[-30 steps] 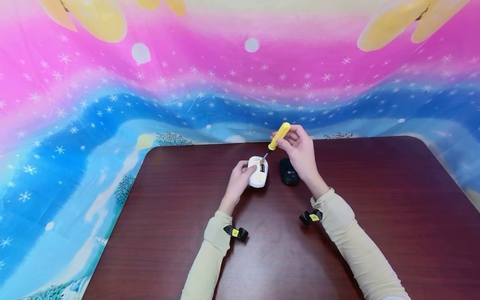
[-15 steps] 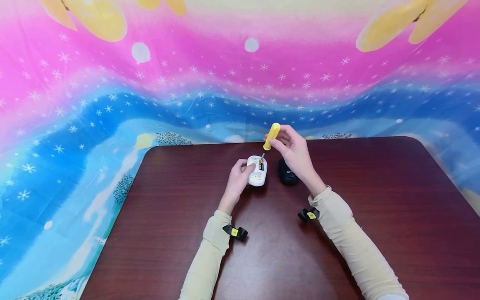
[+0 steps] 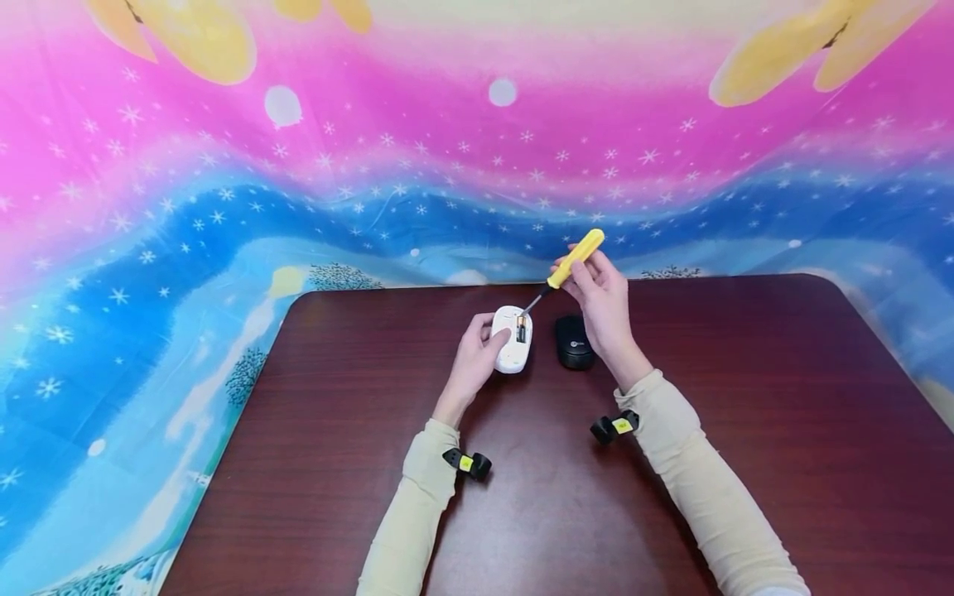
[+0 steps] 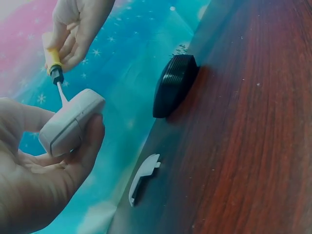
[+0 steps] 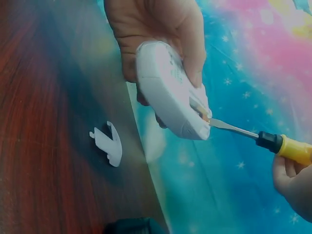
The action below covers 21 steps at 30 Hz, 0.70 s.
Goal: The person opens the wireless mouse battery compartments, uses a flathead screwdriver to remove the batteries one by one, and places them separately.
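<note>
My left hand (image 3: 474,348) grips a white computer mouse (image 3: 510,358), its underside turned up and its battery bay uncovered. A battery (image 3: 521,329) lies in that bay. Between the thumb and fingers of my right hand (image 3: 602,302) is a flat-blade screwdriver (image 3: 575,258) with a yellow handle. In the right wrist view the blade (image 5: 229,126) reaches the end of the bay, right at the battery's orange end (image 5: 202,114). The handle leans up and to the right in the head view.
A black mouse-shaped object (image 3: 575,343) stands on the brown table (image 3: 358,397) beside my right hand. A loose white cover (image 5: 111,145) lies on the table below the mouse, hidden in the head view. A patterned cloth (image 3: 447,165) hangs behind the table's far edge.
The screwdriver's handle first swung left and more upright, then tipped back to the right and lower, my right hand moving with it. The left hand and white mouse stayed nearly in place.
</note>
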### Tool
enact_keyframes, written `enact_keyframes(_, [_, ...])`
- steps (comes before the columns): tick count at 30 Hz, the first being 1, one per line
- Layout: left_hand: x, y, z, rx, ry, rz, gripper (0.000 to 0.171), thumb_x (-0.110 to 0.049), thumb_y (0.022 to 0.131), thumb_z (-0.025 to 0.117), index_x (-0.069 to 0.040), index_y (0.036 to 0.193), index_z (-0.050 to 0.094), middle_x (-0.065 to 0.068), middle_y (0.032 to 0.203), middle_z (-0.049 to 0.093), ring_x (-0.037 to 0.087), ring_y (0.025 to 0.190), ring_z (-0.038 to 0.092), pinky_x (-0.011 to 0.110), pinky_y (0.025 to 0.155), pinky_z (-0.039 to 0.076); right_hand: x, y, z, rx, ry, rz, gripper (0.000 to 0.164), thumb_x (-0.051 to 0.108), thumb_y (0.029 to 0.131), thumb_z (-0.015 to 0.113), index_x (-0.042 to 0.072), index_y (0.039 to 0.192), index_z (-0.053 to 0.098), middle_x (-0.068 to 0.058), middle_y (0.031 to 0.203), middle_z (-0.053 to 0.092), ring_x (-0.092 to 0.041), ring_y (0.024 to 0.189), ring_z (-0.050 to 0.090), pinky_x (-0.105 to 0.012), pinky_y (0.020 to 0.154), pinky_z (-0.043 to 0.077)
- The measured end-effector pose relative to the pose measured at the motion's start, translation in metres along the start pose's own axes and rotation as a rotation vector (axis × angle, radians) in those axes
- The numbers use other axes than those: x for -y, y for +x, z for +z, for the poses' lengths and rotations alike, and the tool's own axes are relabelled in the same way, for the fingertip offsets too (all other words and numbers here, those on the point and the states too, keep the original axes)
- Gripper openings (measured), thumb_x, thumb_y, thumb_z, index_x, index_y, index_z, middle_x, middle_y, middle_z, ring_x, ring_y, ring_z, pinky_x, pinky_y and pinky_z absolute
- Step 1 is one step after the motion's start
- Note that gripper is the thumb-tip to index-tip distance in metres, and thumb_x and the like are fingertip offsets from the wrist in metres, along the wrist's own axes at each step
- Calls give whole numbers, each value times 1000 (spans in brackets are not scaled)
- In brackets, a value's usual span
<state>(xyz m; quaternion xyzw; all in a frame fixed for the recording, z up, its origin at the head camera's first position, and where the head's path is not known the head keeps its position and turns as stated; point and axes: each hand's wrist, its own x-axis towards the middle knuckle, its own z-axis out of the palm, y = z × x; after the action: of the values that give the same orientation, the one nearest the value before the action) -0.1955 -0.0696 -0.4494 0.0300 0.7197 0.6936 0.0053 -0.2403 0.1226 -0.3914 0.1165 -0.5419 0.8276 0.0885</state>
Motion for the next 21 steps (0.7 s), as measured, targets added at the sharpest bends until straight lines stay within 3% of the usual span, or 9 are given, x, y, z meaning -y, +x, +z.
enact_keyframes(7, [2,0,3,8,58,0,37,-11,101,61,3,135,55,22,108,71,17,92,70,22,73,53,0,0,-12,-103,133,134,47,8,109,50,-13,150,39,-8,108,70,-19,103,70,-30,94,55])
enact_keyframes(11, [2,0,4,10,53,-13,38,-12,101,63,1,136,56,18,104,72,14,87,68,23,72,53,1,-3,-16,-190,203,164,49,7,107,54,-14,149,40,-9,108,72,-19,102,72,-29,92,57])
enact_keyframes(14, [2,0,3,16,52,-7,39,-12,100,63,2,136,56,18,103,72,15,88,69,23,73,54,3,-5,-17,-207,235,133,50,6,105,57,-16,147,40,-12,109,73,-21,102,73,-30,92,57])
enact_keyframes(21, [3,1,-1,0,42,2,37,-6,101,62,5,136,53,24,112,71,26,99,71,29,78,57,11,-3,-22,-134,212,-11,49,4,104,59,-17,145,43,-19,116,71,-24,103,72,-35,93,57])
